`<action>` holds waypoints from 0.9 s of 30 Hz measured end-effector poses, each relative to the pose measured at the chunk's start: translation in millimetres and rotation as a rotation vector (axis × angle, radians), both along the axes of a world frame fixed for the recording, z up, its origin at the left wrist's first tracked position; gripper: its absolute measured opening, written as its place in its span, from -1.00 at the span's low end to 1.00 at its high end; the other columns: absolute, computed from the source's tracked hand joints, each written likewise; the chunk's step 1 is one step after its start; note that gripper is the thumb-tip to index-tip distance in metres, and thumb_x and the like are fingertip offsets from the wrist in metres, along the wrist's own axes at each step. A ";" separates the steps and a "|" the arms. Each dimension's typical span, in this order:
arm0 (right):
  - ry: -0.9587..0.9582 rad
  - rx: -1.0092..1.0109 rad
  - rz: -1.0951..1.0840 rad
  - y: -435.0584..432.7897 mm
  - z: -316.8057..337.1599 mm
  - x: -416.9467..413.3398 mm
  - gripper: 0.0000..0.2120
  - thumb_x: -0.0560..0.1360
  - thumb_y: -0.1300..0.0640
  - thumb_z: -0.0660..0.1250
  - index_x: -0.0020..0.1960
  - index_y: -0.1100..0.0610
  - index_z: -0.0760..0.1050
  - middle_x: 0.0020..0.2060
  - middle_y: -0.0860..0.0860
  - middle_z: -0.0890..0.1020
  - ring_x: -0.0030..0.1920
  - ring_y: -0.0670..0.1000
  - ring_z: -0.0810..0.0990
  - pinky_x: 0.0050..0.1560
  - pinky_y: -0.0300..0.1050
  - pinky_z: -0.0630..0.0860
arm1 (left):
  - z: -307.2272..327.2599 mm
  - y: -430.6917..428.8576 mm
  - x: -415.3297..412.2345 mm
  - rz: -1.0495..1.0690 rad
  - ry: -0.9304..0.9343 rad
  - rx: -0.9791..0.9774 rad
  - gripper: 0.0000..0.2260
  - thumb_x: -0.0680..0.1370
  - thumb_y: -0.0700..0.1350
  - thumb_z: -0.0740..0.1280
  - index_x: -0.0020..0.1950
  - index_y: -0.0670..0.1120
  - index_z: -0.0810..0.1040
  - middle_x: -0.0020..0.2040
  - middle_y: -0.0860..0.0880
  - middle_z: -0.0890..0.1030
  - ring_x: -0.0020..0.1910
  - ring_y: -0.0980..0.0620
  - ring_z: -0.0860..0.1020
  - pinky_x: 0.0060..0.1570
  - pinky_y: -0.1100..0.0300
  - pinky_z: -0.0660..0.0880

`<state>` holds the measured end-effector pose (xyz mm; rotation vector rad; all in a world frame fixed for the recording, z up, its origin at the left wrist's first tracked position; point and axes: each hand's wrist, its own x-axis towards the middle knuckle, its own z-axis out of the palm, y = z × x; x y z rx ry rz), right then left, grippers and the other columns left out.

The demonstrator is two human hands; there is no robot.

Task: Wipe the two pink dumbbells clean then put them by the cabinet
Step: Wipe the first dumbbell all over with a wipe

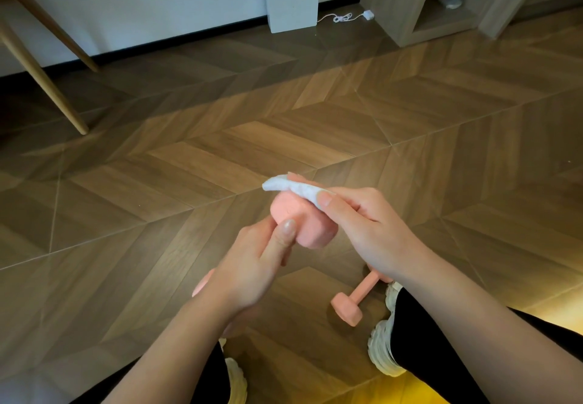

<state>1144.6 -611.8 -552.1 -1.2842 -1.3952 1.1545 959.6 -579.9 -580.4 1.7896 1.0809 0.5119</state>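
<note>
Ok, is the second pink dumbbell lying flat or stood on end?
Lying flat: the second dumbbell rests on its side on the floor beside a white shoe. The left hand holds the other dumbbell.

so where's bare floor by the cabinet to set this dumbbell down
Bare floor runs wide from the wooden legs to the cabinet, right up to its base. Tighter along the wall, where a white box and a cable sit. Crowded by your feet: the other dumbbell lies beside a shoe.
</note>
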 end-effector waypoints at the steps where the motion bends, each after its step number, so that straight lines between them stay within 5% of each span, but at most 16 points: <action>1: -0.014 0.007 0.001 -0.6 -0.1 0.2 -0.63 0.62 0.10 0.13 0.25 0.22 0.61 0.17 -0.20 0.65 0.27 -0.26 0.53 0.24 -0.28 0.42 | -0.2 0.4 1.0 0.044 -0.017 -0.023 -0.36 0.43 0.55 -0.07 -0.35 0.01 0.39 -0.48 0.11 0.47 -0.49 0.17 0.39 -0.38 0.30 0.34; 4: -0.006 -0.001 0.021 -0.6 3.2 1.6 -0.63 0.63 0.12 0.12 0.30 0.22 0.57 0.29 -0.10 0.60 0.36 -0.22 0.48 0.37 -0.25 0.38 | -3.6 4.3 1.5 0.186 -0.120 -0.147 -0.26 0.41 0.57 -0.04 -0.29 -0.11 0.43 -0.46 0.07 0.43 -0.49 0.10 0.36 -0.45 0.23 0.32; 5: -0.009 -0.005 0.017 -0.3 5.3 1.4 -0.65 0.64 0.14 0.12 0.28 0.16 0.59 0.21 -0.21 0.63 0.29 -0.27 0.52 0.30 -0.33 0.39 | -5.0 6.0 0.4 0.211 -0.150 -0.172 -0.19 0.40 0.59 -0.04 -0.24 -0.17 0.45 -0.45 0.06 0.42 -0.48 0.07 0.35 -0.45 0.20 0.31; 7: -0.065 -0.007 0.009 -0.1 9.3 1.6 -0.58 0.66 0.22 0.11 0.01 -0.19 0.65 -0.26 -0.47 0.58 -0.12 -0.41 0.58 -0.02 -0.48 0.42 | -7.3 7.3 -1.1 0.223 -0.206 -0.175 -0.19 0.40 0.60 -0.03 -0.24 -0.18 0.46 -0.44 0.04 0.41 -0.47 0.05 0.33 -0.44 0.19 0.29; 9: -0.089 -0.002 0.000 3.4 13.6 0.4 -0.36 0.68 0.27 0.10 -0.29 -0.39 0.54 -0.54 -0.40 0.42 -0.42 -0.38 0.47 -0.30 -0.47 0.36 | -6.9 5.9 -1.1 0.220 -0.231 -0.145 -0.33 0.42 0.58 -0.01 -0.36 0.00 0.41 -0.45 0.07 0.40 -0.47 0.08 0.32 -0.44 0.23 0.28; 10: -0.094 0.006 -0.005 4.2 11.8 1.5 -0.34 0.68 0.28 0.10 -0.28 -0.41 0.53 -0.55 -0.40 0.41 -0.43 -0.39 0.46 -0.31 -0.50 0.36 | -6.0 4.9 -1.0 0.205 -0.236 -0.122 -0.38 0.44 0.56 0.00 -0.38 0.05 0.39 -0.46 0.08 0.39 -0.47 0.10 0.31 -0.43 0.24 0.27; 13: -0.096 0.008 -0.007 3.1 6.3 5.2 -0.54 0.68 0.25 0.10 0.03 -0.23 0.63 -0.26 -0.48 0.59 -0.11 -0.44 0.57 -0.04 -0.56 0.38 | -4.8 1.7 -3.0 0.110 -0.206 -0.020 -0.48 0.50 0.51 0.01 -0.35 0.14 0.42 -0.46 0.10 0.42 -0.46 0.16 0.34 -0.41 0.22 0.28; 16: -0.056 -0.021 0.051 3.3 4.6 5.7 -0.63 0.69 0.19 0.07 0.35 0.05 0.55 0.29 -0.17 0.60 0.38 -0.26 0.43 0.35 -0.36 0.29 | -3.0 0.5 -4.8 0.052 -0.129 0.026 -0.54 0.49 0.51 0.02 -0.27 0.20 0.44 -0.40 0.12 0.48 -0.44 0.16 0.38 -0.38 0.13 0.31; 19: -0.034 -0.033 0.060 4.3 3.8 0.9 -0.66 0.67 0.16 0.10 0.28 0.00 0.59 0.28 -0.17 0.60 0.39 -0.26 0.42 0.36 -0.33 0.30 | -3.2 -2.3 -2.2 0.042 -0.099 -0.006 -0.50 0.45 0.55 0.01 -0.26 0.19 0.45 -0.39 0.13 0.49 -0.43 0.15 0.39 -0.34 0.14 0.31; 23: 0.021 -0.046 0.044 5.0 3.8 -3.3 -0.72 0.62 0.13 0.14 0.02 -0.08 0.62 0.07 -0.31 0.64 0.14 -0.34 0.55 0.12 -0.41 0.37 | -3.2 -1.5 2.1 0.085 -0.091 -0.044 -0.35 0.42 0.57 -0.04 -0.32 0.01 0.40 -0.45 0.09 0.47 -0.46 0.15 0.39 -0.35 0.23 0.33; 27: -0.026 0.032 0.070 2.8 4.1 -1.1 -0.67 0.64 0.19 0.13 0.23 0.24 0.61 0.31 -0.02 0.58 0.39 -0.17 0.47 0.44 -0.09 0.34 | -0.9 -1.4 6.7 0.198 -0.108 -0.162 -0.26 0.44 0.53 -0.06 -0.28 -0.14 0.44 -0.49 0.09 0.41 -0.49 0.13 0.35 -0.45 0.27 0.32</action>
